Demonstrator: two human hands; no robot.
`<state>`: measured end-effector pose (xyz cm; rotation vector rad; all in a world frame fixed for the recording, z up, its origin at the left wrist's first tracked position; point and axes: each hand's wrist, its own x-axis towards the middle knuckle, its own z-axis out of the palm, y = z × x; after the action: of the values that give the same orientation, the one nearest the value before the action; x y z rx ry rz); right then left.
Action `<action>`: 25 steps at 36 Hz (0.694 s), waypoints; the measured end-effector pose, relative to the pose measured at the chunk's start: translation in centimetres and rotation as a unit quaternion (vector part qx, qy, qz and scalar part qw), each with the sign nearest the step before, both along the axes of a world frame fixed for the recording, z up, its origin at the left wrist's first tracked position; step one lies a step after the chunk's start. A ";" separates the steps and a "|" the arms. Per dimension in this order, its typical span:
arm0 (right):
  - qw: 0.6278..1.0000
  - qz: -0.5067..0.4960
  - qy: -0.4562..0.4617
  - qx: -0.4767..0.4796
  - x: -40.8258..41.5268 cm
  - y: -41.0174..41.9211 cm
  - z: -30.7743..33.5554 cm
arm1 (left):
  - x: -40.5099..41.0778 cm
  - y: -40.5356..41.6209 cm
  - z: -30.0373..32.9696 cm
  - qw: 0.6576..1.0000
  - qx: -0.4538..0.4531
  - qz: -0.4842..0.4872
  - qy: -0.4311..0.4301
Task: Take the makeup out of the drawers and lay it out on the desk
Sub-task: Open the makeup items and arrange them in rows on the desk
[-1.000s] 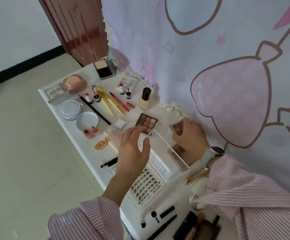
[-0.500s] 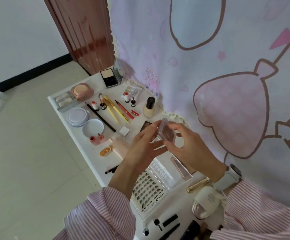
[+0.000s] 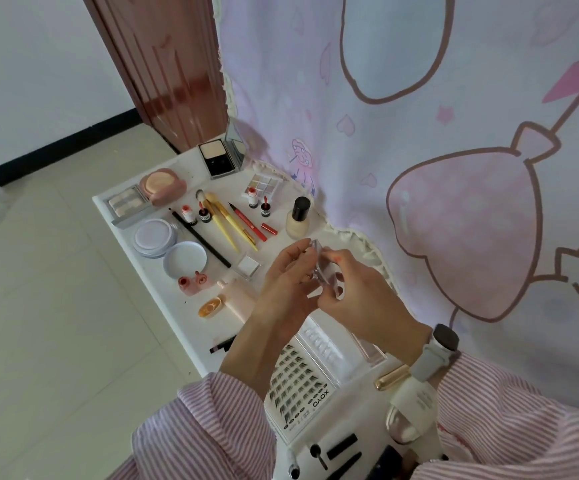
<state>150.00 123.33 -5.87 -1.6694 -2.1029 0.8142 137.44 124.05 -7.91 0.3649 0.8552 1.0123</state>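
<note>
Both hands meet above the middle of the table (image 3: 177, 306): my left hand (image 3: 286, 289) and my right hand (image 3: 360, 299) pinch a small clear compact (image 3: 322, 268) between fingertips, held up in the air, well off the surface. Going by size, the table is a long white slab, smooth and hard, backed by a soft pink curtain (image 3: 454, 168) with a frilled edge. On it, the lash tray (image 3: 298, 393) is a flat, glossy sheet of rigid plastic, and the clear drawer (image 3: 343, 348) beside it looks like thin acrylic. Two round powder lids (image 3: 170, 247) are pale, matte discs; the foundation bottle (image 3: 296, 220) is likely glass with a black cap, probably the heaviest piece. The yellow brushes (image 3: 229, 223) are slim stiff sticks. The compact itself looks like hard, transparent plastic, squarish and thin, so I judge it light, slick and apt to slip or crack if dropped; whether it is hinged I cannot tell. I think the safest hold is across its opposite edges, thumb against fingers, not on the polished faces, with the other hand steadying a corner while I lower it flat onto a bare patch.
</note>
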 end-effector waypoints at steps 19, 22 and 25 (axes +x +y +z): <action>0.957 -0.155 0.199 -0.143 2.6 6.4 -2.2 | -4.7 2.6 -2.1 0.994 -0.073 -0.044 -0.074; 0.968 -0.214 0.045 -0.125 3.9 6.7 -4.5 | -5.9 2.8 -2.8 0.994 -0.080 -0.010 -0.069; 0.959 -0.184 -0.044 -0.209 4.1 6.5 -6.0 | -7.0 2.7 -3.3 0.995 -0.084 0.014 -0.059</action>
<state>154.08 129.78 -11.89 -2.2616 -1.6614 1.1276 130.46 126.74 -11.21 0.1492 0.8324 0.9709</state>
